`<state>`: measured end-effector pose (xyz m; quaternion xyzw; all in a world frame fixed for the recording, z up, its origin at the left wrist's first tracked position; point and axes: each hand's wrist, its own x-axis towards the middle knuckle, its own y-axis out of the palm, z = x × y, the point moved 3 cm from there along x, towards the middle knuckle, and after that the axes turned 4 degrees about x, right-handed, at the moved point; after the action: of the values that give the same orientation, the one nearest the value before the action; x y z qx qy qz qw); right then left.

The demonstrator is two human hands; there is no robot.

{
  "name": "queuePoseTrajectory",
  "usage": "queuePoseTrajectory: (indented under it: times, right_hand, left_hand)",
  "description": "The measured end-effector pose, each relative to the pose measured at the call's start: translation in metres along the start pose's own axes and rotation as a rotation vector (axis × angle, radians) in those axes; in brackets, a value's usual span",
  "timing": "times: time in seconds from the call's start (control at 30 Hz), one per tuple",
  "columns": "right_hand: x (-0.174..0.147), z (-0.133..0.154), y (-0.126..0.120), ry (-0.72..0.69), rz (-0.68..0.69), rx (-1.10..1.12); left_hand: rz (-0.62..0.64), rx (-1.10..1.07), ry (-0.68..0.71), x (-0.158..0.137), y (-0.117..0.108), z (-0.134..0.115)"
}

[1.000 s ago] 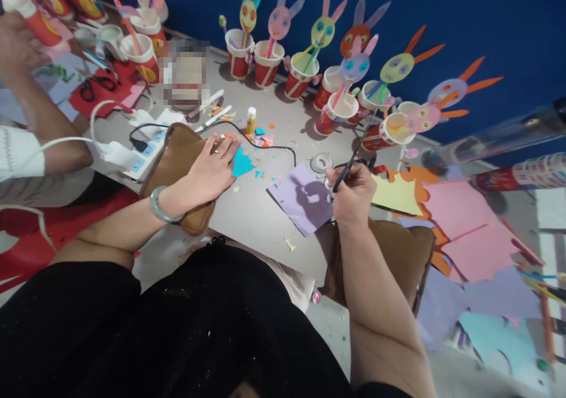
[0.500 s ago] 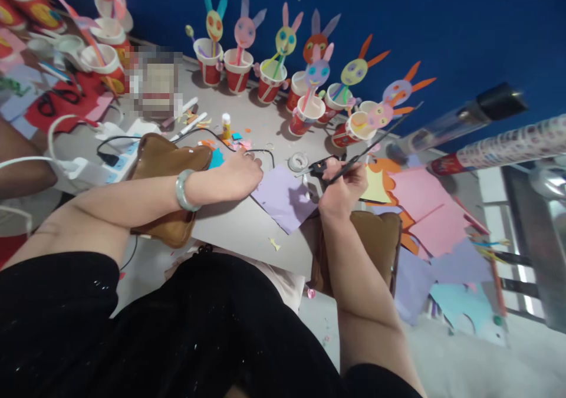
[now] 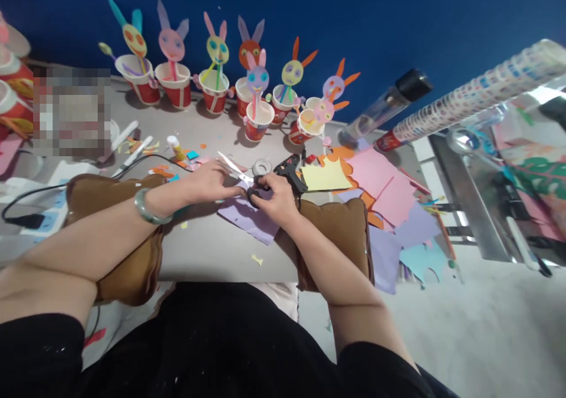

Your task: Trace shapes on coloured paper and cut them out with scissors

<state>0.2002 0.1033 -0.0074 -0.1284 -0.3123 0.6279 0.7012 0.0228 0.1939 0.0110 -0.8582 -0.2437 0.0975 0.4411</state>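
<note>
My right hand (image 3: 277, 200) is closed around the black handles of a pair of scissors (image 3: 236, 169), whose silver blades point up and left, spread apart. Just left of them is my left hand (image 3: 211, 181), thumb and fingers apart, with the thumb near the blades; nothing shows in its grasp. A sheet of purple paper (image 3: 250, 221) lies on the table below both hands, partly covered by them. Close behind the scissors rests a roll of clear tape (image 3: 262, 167). Beside my right hand lies a black glue gun (image 3: 288, 173).
Red-and-white paper cups (image 3: 214, 100) with paper rabbit heads line the back by the blue wall. Brown cushions (image 3: 336, 239) sit under both forearms. Coloured paper (image 3: 380, 191) is piled at right. A power strip (image 3: 44, 221) with cables is at left; a tall cup stack (image 3: 469, 97) leans at right.
The view has shifted right. The right hand has moved in toward the left hand, and the scissors blades now point up-left over the purple paper. My left hand has lifted its fingers apart.
</note>
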Motion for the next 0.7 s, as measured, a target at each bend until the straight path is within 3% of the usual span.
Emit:
queuePoseTrajectory:
  times: [0.13, 0.27, 0.43, 0.7]
  right_hand:
    - [-0.003, 0.000, 0.006, -0.033, 0.065, -0.005]
    - [-0.005, -0.003, 0.012, -0.039, 0.059, -0.012]
    - [-0.005, -0.003, 0.016, -0.071, 0.054, -0.017]
    - [-0.005, 0.013, 0.013, -0.221, 0.174, -0.070]
  left_hand:
    - [0.055, -0.210, 0.000, -0.003, -0.003, -0.010]
    - [0.124, -0.261, 0.048, -0.006, -0.002, -0.023]
    - [-0.028, -0.285, -0.040, -0.006, 0.001, -0.023]
    - [-0.251, -0.290, -0.125, -0.007, -0.007, -0.014]
